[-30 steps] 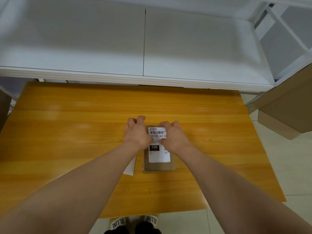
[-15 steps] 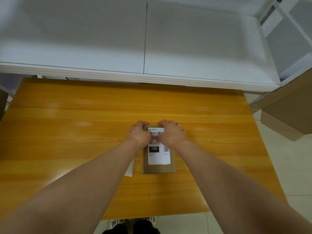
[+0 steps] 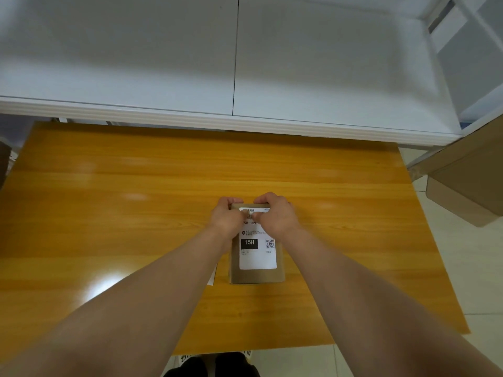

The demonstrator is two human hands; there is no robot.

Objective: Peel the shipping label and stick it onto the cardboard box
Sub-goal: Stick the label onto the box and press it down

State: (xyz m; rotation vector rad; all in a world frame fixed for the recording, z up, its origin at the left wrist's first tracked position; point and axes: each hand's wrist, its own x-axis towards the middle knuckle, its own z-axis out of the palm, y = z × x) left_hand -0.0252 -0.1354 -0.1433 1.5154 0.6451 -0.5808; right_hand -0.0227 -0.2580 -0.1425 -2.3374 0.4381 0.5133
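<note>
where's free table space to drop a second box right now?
Bare wood on the table: the whole left half, the far strip under the white shelf, and the right side toward the big carton. Crowded: centre, where both hands press the label on the cardboard box, with backing paper beside it.

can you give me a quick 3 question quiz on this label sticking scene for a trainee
1. True or false: the shipping label already lies on top of the cardboard box.
2. Which end of the label are the left hand and right hand pressing? A) far end B) near end C) neither
3. What lies on the table just left of the box, partly under the left forearm?

Key
1. True
2. A
3. A white sheet, probably the label backing; only a corner shows.
</note>
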